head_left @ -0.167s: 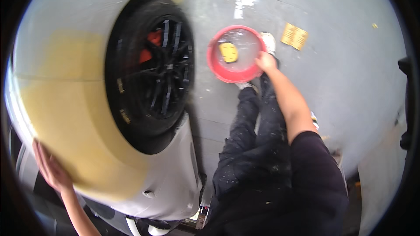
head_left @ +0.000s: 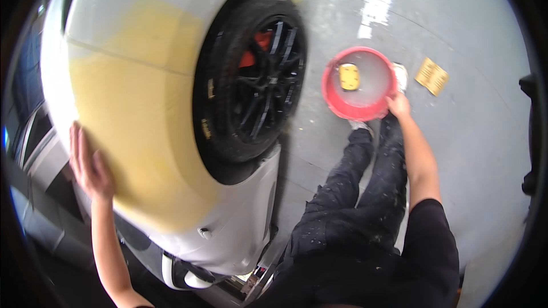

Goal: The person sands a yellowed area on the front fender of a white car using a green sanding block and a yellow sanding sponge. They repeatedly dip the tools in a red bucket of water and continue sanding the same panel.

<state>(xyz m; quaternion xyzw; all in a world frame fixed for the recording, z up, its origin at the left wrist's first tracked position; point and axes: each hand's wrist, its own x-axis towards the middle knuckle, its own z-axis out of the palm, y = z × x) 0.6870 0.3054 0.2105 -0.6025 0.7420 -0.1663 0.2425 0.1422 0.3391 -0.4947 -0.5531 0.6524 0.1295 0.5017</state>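
My left hand (head_left: 91, 165) lies flat, fingers stretched, on a pale car body (head_left: 240, 222), over a yellowish sanded patch (head_left: 137, 137). To the right of that patch is a black wheel (head_left: 271, 80) with a red caliper. My right hand (head_left: 398, 104) grips the right rim of a red basin (head_left: 329, 98), held out above my shoes and legs. The basin holds cloudy water and a yellow sponge-like pad (head_left: 349, 77) with dark spots.
The grey floor (head_left: 468, 154) carries a worn white strip (head_left: 377, 0) and a folded piece of tan cardboard or paper (head_left: 431, 76) right of the basin. Dark structures (head_left: 527, 182) line the right edge. The car fills the left side, close beside my legs.
The view has shifted, so car, basin and floor appear further right. My left hand sits higher on the panel. My right hand still grips the basin.
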